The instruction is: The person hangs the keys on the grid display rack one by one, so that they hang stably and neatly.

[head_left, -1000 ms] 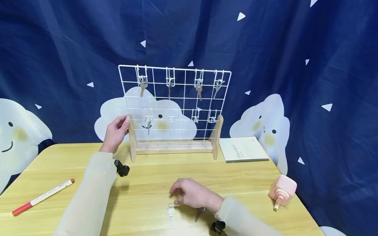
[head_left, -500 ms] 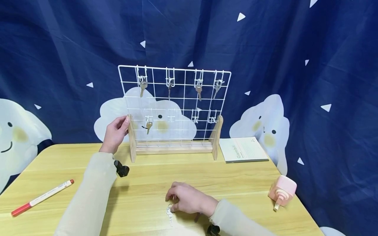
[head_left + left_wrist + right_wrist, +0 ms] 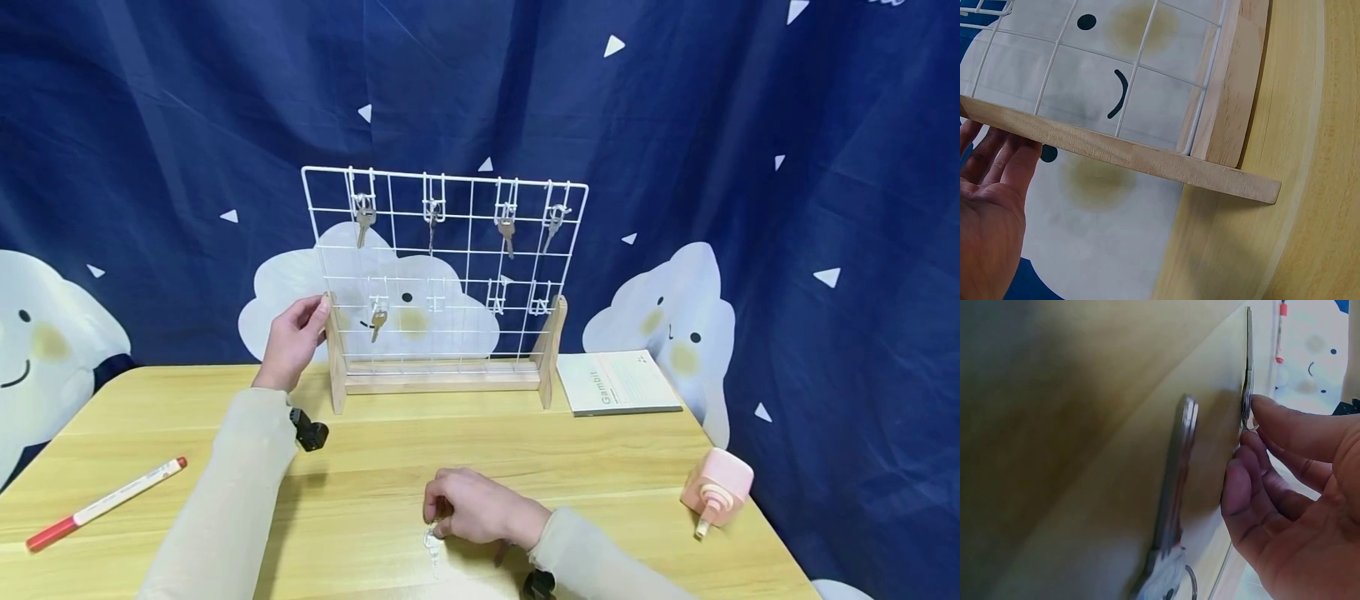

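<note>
In the head view, a white wire grid rack with wooden side posts stands at the table's back. My left hand grips its left post near the top; the left wrist view has those fingers behind the wooden post. Low on the table, my right hand pinches the ring end of a silver key. The right wrist view shows the thumb against that key, which lies along the tabletop. A second key with a ring lies beneath the right wrist, mostly hidden from the head camera.
Several keys hang from the upper hooks, such as a silver key, and one brass-coloured key hangs lower left. A notebook lies right of the rack, a pink bottle at the right edge, a red-and-white marker at left.
My right hand has moved slightly left and down onto the silver key, its fingers closing at the ring. The lower hanging key has turned its flat side forward. The left hand stays put.
</note>
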